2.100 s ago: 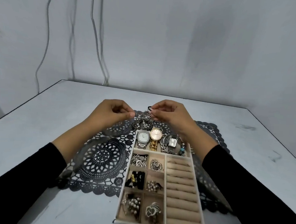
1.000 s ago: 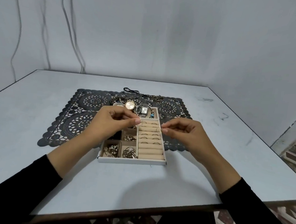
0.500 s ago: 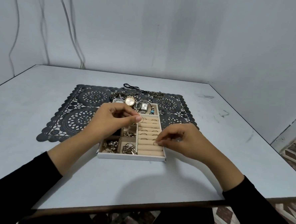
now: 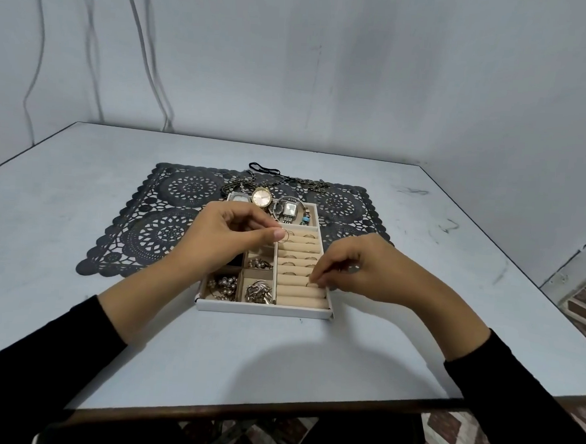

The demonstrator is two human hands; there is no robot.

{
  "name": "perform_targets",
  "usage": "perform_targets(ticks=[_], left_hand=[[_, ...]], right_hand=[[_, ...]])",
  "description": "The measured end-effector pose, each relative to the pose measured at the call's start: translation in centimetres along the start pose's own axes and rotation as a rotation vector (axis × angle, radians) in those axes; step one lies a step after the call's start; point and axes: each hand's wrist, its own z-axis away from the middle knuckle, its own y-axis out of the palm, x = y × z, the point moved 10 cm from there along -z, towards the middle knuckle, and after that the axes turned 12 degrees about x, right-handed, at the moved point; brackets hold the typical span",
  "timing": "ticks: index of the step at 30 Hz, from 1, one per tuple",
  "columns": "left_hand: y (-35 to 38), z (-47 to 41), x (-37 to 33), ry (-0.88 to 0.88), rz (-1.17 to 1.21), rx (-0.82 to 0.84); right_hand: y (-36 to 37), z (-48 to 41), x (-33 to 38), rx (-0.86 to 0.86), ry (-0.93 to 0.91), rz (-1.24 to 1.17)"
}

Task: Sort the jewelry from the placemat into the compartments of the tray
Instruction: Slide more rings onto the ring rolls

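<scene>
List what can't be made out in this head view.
Head view throughout.
1. Middle-left compartments of the tray: covered by the left hand, which pinches a thin ring.
2. Whether the right hand holds anything at the ring rolls: its own fingertips hide it.
3. The rings between the rolls: too small to count.
4. The chains on the far placemat: small and tangled.

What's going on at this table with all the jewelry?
A person is sorting jewelry into a tray. The left hand pinches a thin ring above the ring rolls. The right hand has its fingertips down on a nearer roll; whether they hold anything is hidden. The far compartment holds watches; chains lie on the placemat.
</scene>
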Motion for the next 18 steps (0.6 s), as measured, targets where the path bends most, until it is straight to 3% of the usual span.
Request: perform_targets(ticks=[5, 9, 18], left_hand=[[-0.53, -0.12, 0.16, 0.006, -0.029, -0.031], [-0.54, -0.14, 0.34, 0.001, -0.028, -0.026], [-0.09, -0.02, 0.21, -0.001, 0.004, -0.004]], right_hand=[[0.21, -0.62, 0.39, 0.043, 0.015, 0.097], [0.14, -0.73, -0.07, 0.072, 0.044, 0.008], [0.39, -0.92, -0.25, 0.116, 0.077, 0.061]])
